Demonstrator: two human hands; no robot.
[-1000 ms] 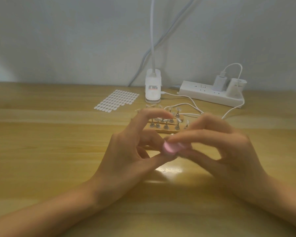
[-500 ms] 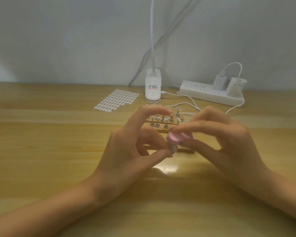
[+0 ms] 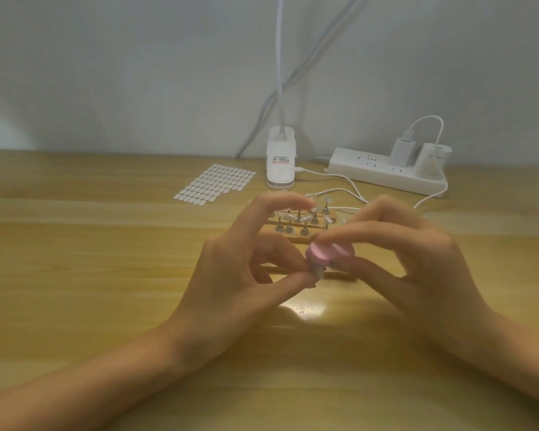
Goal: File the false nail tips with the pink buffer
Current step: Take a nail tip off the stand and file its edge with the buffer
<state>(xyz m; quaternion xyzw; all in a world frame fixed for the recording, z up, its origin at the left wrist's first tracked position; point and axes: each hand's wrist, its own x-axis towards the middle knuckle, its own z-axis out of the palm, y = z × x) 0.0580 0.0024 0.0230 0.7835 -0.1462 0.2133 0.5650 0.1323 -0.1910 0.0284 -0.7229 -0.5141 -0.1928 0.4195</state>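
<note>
**Just in front of the wooden stand, two hands meet at one nail tip**

Behind the stand, a white clip lamp base sits against the wall. A sheet of small white stickers lies behind and left of the stand, and a white power strip with a charger plugged in lies behind and right. A white cable runs past the stand's far right corner.

The left hand's raised index finger arches over the stand and hides part of its back row. The right hand covers its right end. The stand holds rows of metal pegs, each topped with a clear nail tip.

Just in front of it, the left thumb and a curled finger pinch a small held tip. The right thumb and index finger pinch the pink buffer, which touches that tip from above.
</note>
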